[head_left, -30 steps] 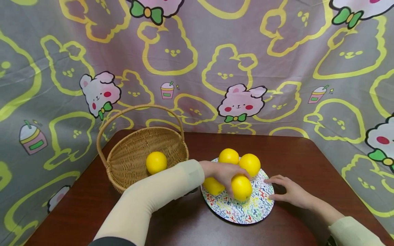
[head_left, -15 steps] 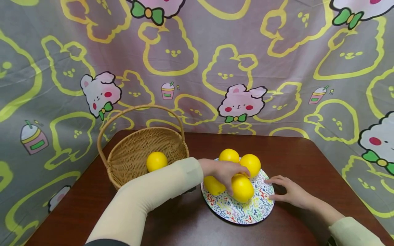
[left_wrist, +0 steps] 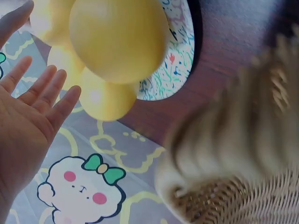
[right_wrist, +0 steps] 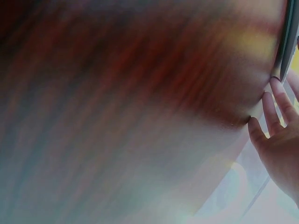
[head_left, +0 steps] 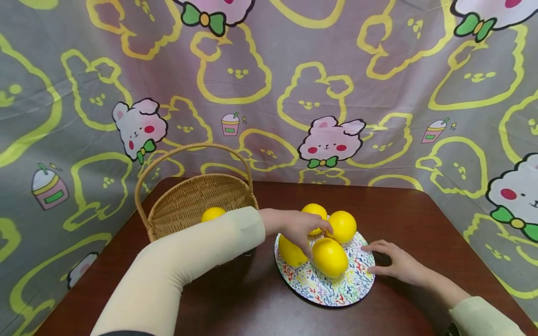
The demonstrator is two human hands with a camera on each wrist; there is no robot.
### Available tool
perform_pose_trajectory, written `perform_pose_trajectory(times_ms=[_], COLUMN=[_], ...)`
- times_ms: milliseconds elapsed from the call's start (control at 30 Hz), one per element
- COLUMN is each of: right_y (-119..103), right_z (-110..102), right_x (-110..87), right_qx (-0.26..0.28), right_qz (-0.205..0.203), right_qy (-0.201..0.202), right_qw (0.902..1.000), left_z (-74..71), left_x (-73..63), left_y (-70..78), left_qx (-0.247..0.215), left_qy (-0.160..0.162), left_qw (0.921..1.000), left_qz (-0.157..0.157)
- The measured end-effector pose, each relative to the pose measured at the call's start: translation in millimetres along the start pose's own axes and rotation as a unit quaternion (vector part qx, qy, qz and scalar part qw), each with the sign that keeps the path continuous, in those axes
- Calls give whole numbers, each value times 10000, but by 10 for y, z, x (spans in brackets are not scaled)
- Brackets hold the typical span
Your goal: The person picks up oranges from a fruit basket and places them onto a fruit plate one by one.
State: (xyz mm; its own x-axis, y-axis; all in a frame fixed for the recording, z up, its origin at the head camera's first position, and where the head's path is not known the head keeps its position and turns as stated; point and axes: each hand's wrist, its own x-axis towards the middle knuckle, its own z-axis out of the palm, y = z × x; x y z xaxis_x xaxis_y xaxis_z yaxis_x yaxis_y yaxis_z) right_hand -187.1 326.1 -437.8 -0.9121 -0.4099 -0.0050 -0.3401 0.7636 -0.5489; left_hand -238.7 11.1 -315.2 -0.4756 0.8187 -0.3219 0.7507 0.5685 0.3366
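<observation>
A round plate (head_left: 323, 291) with a colourful squiggle pattern bears several yellow lemons. My left hand (head_left: 294, 228) hovers above its left side, between the left lemon (head_left: 292, 252) and the front lemon (head_left: 329, 258). In the left wrist view the fingers of that hand (left_wrist: 28, 121) are spread and hold nothing. Two more lemons, the back one (head_left: 315, 217) and the right one (head_left: 342, 227), sit at the plate's far side. My right hand (head_left: 397, 263) rests at the plate's right rim, fingertips against or very near it, fingers apart.
A wicker basket (head_left: 189, 205) with a tall handle stands on the left of the brown table (head_left: 391, 210). Inside it lies one lemon (head_left: 213, 213), partly hidden by my left sleeve (head_left: 210, 238). A cartoon-print curtain (head_left: 269, 116) hangs behind.
My left hand has let go of the front lemon and drawn back to the left. That lemon has tipped slightly on the plate. The right hand has stayed in place.
</observation>
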Motion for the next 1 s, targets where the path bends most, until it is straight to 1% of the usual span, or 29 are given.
perform_pose_trajectory(times_ms=[200,367,500,767,867,1000], right_y=[-9,-17,-21,-29,-24,-17], right_z=[-1,-1,-1,-20,-19,-7], right_x=[-6,-14,-16,-16,-14,-12], right_qx=[-35,-13,-33,-40,18,71], right_qz=[-59,-94,-65,-51,-38,-5], right_qy=[39,44,43,35,27,-19], right_qw=[10000,9999,10000,10000,10000,10000], left_z=[-65,-104,-144,-241,-266,-281], left_x=[-152,-285,-413,-655,-730,-821], left_y=[-6,-45,-71,-104,-122,-157], left_qx=[44,66,131,197,127,-1], left_qy=[71,204,379,771,857,958], left_qw=[9998,9997,9990,9968,9962,9954], left_qz=[-166,-128,-179,-33,-25,76])
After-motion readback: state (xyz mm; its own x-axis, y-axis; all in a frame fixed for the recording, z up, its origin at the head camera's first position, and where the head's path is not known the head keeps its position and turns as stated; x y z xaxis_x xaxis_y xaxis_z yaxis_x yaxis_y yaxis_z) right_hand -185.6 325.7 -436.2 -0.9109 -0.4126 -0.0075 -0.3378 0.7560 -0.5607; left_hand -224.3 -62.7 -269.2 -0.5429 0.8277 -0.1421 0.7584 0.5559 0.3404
